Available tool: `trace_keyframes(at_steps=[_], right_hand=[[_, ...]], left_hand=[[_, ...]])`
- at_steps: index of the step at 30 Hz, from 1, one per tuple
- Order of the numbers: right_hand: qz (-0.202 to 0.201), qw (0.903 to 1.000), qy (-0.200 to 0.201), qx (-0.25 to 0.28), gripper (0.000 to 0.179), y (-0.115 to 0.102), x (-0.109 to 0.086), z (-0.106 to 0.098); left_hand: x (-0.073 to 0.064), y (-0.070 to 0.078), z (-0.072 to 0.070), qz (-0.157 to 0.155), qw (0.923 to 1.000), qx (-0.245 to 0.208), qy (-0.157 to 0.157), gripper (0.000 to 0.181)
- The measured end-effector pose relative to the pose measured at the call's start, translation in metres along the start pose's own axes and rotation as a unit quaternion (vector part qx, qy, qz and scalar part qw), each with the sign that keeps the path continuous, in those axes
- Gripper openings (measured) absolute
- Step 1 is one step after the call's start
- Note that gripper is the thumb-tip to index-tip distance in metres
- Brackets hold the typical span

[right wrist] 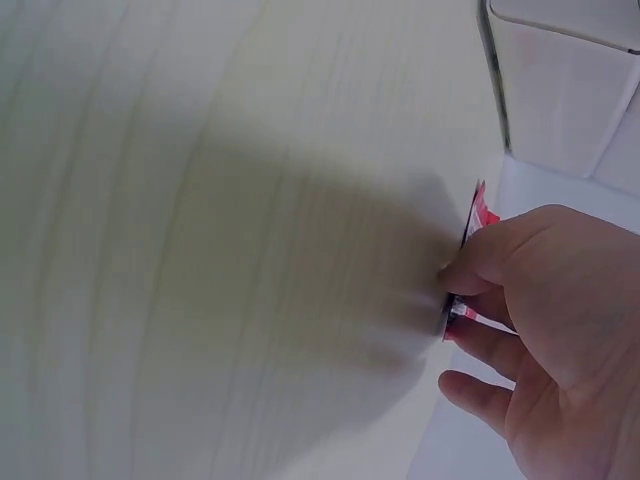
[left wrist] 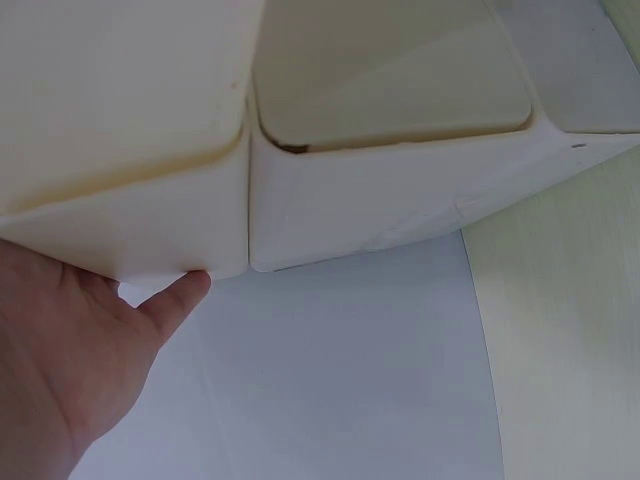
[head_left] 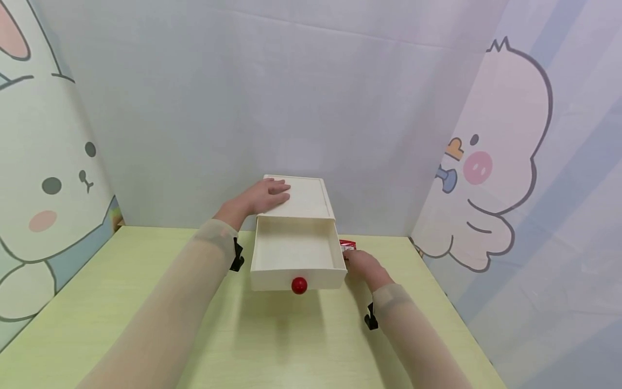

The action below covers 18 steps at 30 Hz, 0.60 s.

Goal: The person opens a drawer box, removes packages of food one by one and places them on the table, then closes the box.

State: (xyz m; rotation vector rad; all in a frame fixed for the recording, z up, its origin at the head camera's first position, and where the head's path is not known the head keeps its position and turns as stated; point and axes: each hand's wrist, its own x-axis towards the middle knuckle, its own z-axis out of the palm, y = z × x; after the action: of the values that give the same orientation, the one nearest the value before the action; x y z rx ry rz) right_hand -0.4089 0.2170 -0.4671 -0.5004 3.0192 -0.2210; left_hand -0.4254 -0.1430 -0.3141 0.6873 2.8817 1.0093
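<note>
A white box (head_left: 310, 195) stands toward the back of the table, its drawer (head_left: 297, 246) pulled out and bare inside. A round red knob (head_left: 299, 285) sits on the drawer's front. My left hand (head_left: 262, 196) rests on the box's top with fingers spread; in the left wrist view its thumb (left wrist: 182, 300) lies along the box's side. Right of the drawer, my right hand (head_left: 366, 266) pinches a small red-and-white packet (head_left: 347, 245) between thumb and fingers. The right wrist view shows this packet (right wrist: 481, 208) edge-on, close over the table, partly hidden by the fingers.
The pale yellow-green wooden table (head_left: 146, 292) ends at a light curtain (head_left: 194, 119) behind the box. Cartoon figures are printed on the curtain at both sides. Black wrist mounts (head_left: 237, 255) show at both sleeves.
</note>
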Motion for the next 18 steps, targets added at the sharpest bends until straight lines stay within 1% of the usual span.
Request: trace_keyframes(at_steps=[3,6,10,18], right_hand=[[0.014,0.9998,-0.009,0.006,0.02,-0.0006,0.0026,0.0004],[0.025,0.9995,-0.019,0.004,0.024,-0.002,0.0051,0.0004],[0.032,0.9992,-0.026,0.004,0.035,-0.0026,0.008,0.0019],[0.033,0.9992,-0.022,-0.011,0.056,-0.0021,0.0092,0.0053]], left_hand=[[-0.0005,0.001,0.0001,-0.001,1.0,-0.002,0.001,0.061],[-0.0007,0.0006,0.0,-0.001,1.0,-0.001,0.001,0.061],[-0.0004,-0.0005,0.0002,-0.002,1.0,0.003,0.001,0.062],[-0.0013,0.0005,-0.0004,-0.002,1.0,0.003,0.0,0.062]])
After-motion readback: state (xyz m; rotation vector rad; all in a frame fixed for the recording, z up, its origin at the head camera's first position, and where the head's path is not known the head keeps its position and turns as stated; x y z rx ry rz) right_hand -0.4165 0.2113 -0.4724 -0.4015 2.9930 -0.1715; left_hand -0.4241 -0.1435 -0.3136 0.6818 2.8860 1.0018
